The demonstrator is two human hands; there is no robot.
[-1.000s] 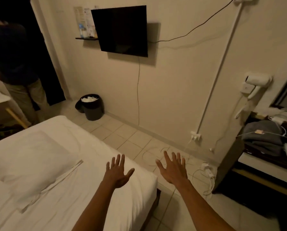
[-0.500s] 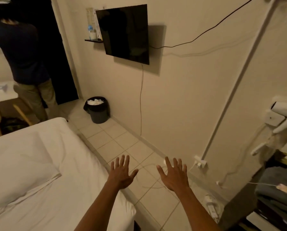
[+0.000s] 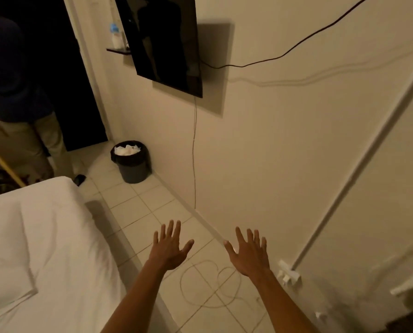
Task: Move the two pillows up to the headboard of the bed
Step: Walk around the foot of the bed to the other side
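A white pillow (image 3: 3, 251) lies on the white bed (image 3: 63, 236) at the lower left, partly cut off by the frame's left edge. I see only this one pillow, and no headboard is in view. My left hand (image 3: 169, 248) and my right hand (image 3: 248, 255) are stretched out in front of me over the tiled floor, to the right of the bed. Both are palm down with fingers spread and hold nothing. Neither hand touches the pillow or the bed.
A black waste bin (image 3: 132, 162) stands by the wall beyond the bed. A dark TV (image 3: 162, 42) hangs on the wall. A person (image 3: 15, 92) stands at the upper left by a dark doorway. A loose cable (image 3: 210, 284) and a socket (image 3: 288, 276) lie near my hands.
The view has swung right and closer to the wall. The bed and pillow have slid toward the left edge, and my open hands now hover over the floor instead of the bed corner.
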